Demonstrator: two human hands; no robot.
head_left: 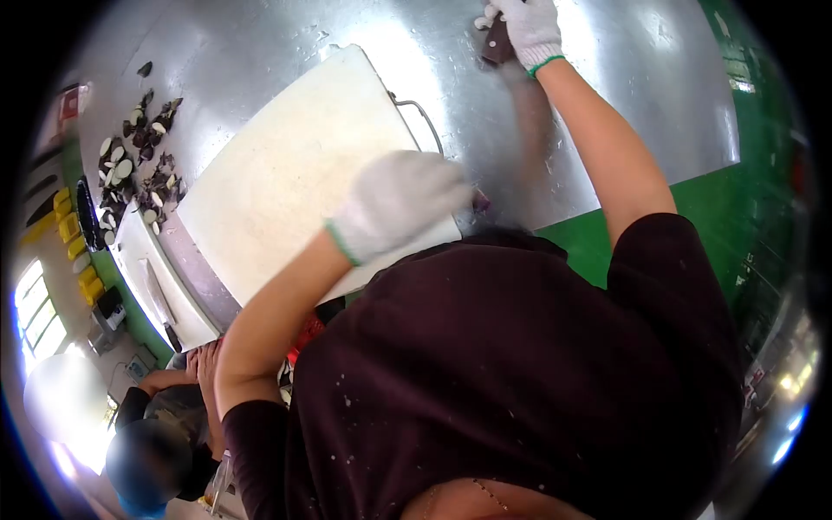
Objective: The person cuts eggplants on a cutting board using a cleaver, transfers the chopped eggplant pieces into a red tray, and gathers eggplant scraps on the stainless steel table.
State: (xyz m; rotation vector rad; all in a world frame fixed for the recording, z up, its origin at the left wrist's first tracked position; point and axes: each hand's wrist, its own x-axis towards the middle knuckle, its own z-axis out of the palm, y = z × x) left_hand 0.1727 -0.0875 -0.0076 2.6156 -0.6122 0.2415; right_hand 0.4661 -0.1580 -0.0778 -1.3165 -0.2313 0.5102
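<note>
My left hand [403, 204], in a white glove with a green cuff, is blurred by motion over the lower right part of a large white cutting board [290, 156]. Its fingers are smeared, and a small purple piece [480, 202] shows just past them; whether it is held is unclear. Farther off at the upper right, my right hand [530, 30], gloved alike, is closed around a brown riveted handle [497, 43] above the metal table. No blade can be made out clearly.
Dark peelings and pale slices [121, 169] lie left of the board. A knife [158, 299] rests on a second white board [139, 251] at the lower left. Another person's hands [204, 364] are beyond it. A metal handle [425, 117] sticks out from the big board's right edge.
</note>
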